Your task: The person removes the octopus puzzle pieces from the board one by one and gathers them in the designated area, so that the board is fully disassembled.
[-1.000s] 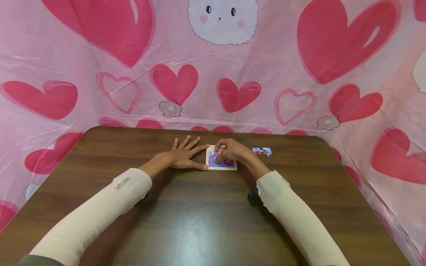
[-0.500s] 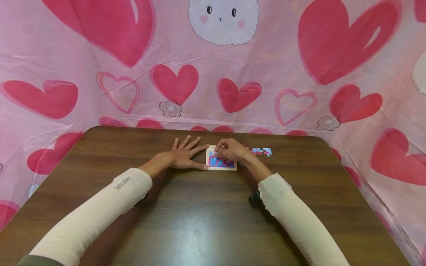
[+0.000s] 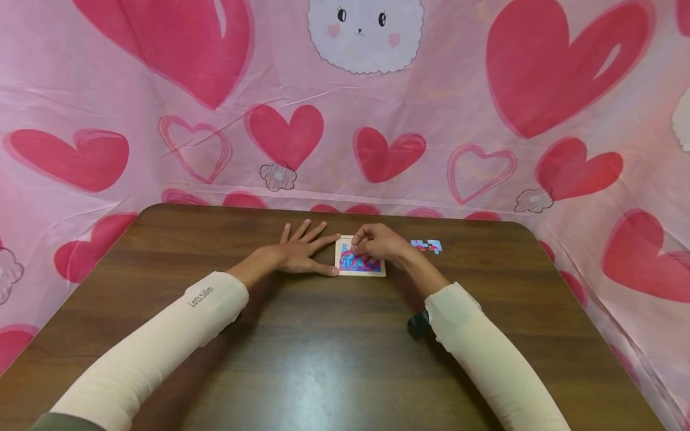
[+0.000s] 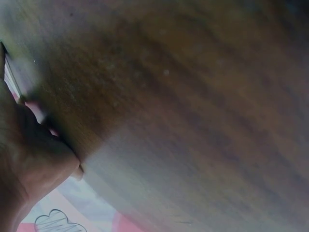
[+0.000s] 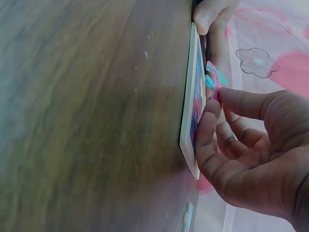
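Loose pieces [image 3: 426, 246] lie on the surface [image 3: 312, 335], right of the puzzle tray [image 3: 360, 275] near head-view centre; right hand [image 3: 381, 244] hides the tray's upper right. Its fingers pinch a pink-and-turquoise piece [image 5: 216, 79]; left hand [image 3: 297, 257] spread wide, thumb at tray's lower left corner

Puzzle [image 3: 350, 266] partly hidden behind right fingers [image 3: 363, 231], left-wrist tabletop [image 4: 174, 96] blurred
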The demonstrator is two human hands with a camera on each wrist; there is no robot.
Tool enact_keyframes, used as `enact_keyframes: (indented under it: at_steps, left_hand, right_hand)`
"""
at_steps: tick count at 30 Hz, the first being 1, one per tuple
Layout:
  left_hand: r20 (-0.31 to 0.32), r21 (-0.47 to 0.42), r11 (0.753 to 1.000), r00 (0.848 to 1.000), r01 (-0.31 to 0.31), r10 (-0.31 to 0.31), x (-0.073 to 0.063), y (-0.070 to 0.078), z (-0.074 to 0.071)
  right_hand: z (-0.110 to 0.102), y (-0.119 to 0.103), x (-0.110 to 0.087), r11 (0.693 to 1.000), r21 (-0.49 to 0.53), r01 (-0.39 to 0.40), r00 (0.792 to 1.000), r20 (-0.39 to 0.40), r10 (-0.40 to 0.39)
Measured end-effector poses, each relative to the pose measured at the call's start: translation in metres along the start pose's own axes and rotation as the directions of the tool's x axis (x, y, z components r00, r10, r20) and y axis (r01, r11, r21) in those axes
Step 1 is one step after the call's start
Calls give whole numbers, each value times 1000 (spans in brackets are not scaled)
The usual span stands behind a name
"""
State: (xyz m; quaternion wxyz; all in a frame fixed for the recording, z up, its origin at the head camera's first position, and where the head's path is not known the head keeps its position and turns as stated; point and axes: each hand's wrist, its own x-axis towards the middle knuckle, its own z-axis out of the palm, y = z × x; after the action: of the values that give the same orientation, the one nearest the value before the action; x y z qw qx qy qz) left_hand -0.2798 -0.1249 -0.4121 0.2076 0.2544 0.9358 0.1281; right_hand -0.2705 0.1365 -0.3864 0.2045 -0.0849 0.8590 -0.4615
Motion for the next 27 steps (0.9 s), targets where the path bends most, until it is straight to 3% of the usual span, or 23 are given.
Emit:
enact_keyframes:
  at_steps: [27]
  left_hand:
    - [-1, -8, 1000, 1000, 0, 0, -2, 1, -1]
  right_hand:
    - [-10, 11, -31, 984, 91, 152, 988, -32, -150]
